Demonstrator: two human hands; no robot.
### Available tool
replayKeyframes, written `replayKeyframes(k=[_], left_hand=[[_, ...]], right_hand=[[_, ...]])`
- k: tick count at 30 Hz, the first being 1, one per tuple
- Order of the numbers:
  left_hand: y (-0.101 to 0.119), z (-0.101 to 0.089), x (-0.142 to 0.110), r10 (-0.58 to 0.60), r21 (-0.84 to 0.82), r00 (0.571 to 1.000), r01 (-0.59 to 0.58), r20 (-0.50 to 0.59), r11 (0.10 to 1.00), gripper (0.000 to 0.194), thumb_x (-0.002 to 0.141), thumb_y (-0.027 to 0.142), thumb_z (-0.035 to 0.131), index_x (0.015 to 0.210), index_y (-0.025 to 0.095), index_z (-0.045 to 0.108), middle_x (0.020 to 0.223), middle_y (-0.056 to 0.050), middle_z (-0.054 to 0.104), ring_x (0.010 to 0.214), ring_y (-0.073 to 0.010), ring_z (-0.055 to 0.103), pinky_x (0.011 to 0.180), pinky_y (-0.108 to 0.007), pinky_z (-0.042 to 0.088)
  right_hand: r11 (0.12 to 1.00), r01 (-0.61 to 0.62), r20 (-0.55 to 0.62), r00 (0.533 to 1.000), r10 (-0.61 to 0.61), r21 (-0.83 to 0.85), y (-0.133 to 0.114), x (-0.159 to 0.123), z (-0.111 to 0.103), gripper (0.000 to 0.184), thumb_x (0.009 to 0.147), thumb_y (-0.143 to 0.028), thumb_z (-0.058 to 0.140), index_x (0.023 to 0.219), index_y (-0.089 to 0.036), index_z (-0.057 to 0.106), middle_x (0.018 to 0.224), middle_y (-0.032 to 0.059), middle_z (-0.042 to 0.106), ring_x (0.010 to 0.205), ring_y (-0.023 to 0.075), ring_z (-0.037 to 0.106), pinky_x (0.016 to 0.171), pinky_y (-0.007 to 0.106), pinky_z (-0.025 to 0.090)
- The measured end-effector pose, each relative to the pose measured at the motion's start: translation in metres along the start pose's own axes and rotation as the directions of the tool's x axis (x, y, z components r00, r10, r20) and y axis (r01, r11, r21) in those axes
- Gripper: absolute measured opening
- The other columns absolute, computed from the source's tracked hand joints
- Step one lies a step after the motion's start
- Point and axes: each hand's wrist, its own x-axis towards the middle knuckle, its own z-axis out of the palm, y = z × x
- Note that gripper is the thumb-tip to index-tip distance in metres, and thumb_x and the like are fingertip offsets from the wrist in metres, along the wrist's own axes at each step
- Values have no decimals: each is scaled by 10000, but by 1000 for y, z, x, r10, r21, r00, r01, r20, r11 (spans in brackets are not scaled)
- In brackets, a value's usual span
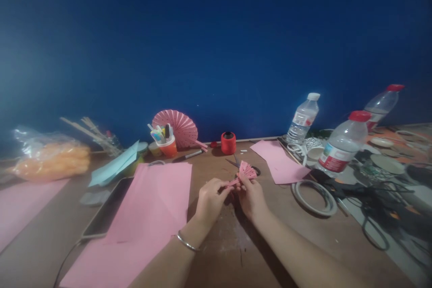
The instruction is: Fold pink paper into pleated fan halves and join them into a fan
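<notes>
Small pink pleated paper (249, 169) is held betw. both hands, above brown table (222, 245).
By the left hand (209, 200), the narrow strip end of the paper is pinched, thumb and fingertips closed w/o visible gap; by the right hand (251, 199), the paper is gripped near its spread part, thumb on top, the other fingers bent & partly hidden, so their exact closing cannot be told. Scissors (237, 160) are seen just behind the paper, partly covered by it. Farther back, a red spool (228, 145) is placed near the blue wall (216, 54), w/ a large pink fan (180, 128) at left, behind a cup of pens (168, 148). Pink sheets (151, 207) are laid left of the hands.
</notes>
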Motion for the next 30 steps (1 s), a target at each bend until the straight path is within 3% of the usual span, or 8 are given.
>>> replayKeyframes(k=[6, 15, 18, 22, 26, 30], left_hand=[[2, -1, 1, 16, 12, 999, -17, 40, 1000, 109, 747, 255, 562, 754, 205, 658, 704, -8, 631, 680, -133, 555, 657, -243, 405], [6, -4, 3, 126, 60, 984, -134, 128, 989, 164, 793, 236, 504, 733, 198, 652, 667, -16, 618, 638, -125, 537, 645, -240, 390], [4, -4, 2, 84, 29, 991, -88, 108, 996, 153, 793, 250, 500, 768, 209, 645, 698, -12, 630, 659, -126, 550, 650, -236, 402], [1, -3, 1, -3, 14, 999, 3, 45, 1000, 138, 716, 293, 591, 820, 202, 605, 773, -12, 617, 679, -135, 552, 635, -237, 426], [1, -3, 3, 92, 3, 996, -92, 17, 996, 112, 729, 278, 579, 783, 180, 591, 814, -38, 603, 779, -155, 546, 693, -252, 430], [2, -5, 4, 158, 31, 987, -159, 20, 987, 103, 776, 239, 521, 769, 179, 605, 773, -40, 618, 784, -153, 543, 716, -259, 422]], right_hand=[[998, 8, -9, 1000, -8, 56, -4, -2, 3, 250, 565, -276, 730, 597, -149, 517, 466, -61, 501, 399, 52, 440, 410, 177, 368], [1000, 29, 6, 1000, -29, 12, -2, -1, 0, 258, 583, -304, 717, 590, -148, 512, 454, -58, 477, 391, 52, 423, 396, 180, 359], [999, 33, 20, 999, -33, 5, -1, 1, -2, 260, 588, -322, 712, 597, -151, 516, 469, -53, 485, 402, 55, 433, 408, 185, 378], [999, 51, -84, 995, -50, 8, -5, 5, -3, 271, 543, -310, 739, 611, -148, 533, 491, -51, 508, 401, 49, 434, 384, 168, 370], [995, 83, -102, 991, -88, -52, -6, 7, -4, 273, 551, -324, 730, 589, -156, 517, 473, -56, 504, 398, 53, 447, 379, 169, 369], [998, 56, -100, 994, -53, 24, -6, 7, -3, 262, 547, -283, 739, 583, -152, 515, 467, -64, 501, 395, 42, 444, 390, 158, 367]])
